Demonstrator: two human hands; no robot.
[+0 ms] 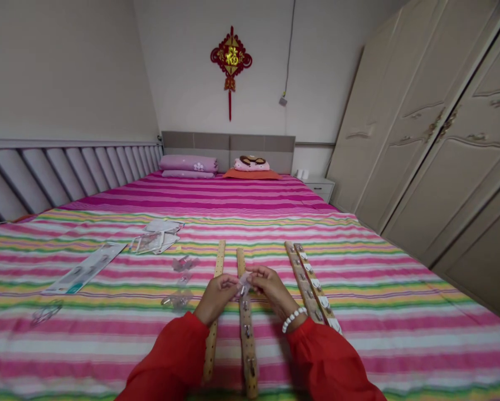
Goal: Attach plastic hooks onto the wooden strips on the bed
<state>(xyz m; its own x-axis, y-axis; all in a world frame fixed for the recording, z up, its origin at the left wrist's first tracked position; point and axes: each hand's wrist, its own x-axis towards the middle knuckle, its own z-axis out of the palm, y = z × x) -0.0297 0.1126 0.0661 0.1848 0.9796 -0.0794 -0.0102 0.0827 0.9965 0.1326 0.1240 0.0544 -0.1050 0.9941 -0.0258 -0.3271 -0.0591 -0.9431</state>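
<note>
Between my two hands is a small clear adhesive hook [243, 288] with a metal hook part. My left hand [219, 293] pinches its left side, and the fingers of my right hand [271, 285] close on its right edge. It is over a wooden strip [250, 381] that carries several metal hooks in a row on its near half. Left of that lies a second wooden strip [220, 255] with small holes, partly covered by my left hand and sleeve. Several loose clear hooks [184, 278] lie left of my left hand.
Two hook-bearing strips [303, 273] lie right of my right wrist, one with white pads. Further left are a long clear package [86, 268], a pile of packaging [158, 236] and a bunch of thin wire [47, 312]. All rests on a striped bedsheet [400, 312].
</note>
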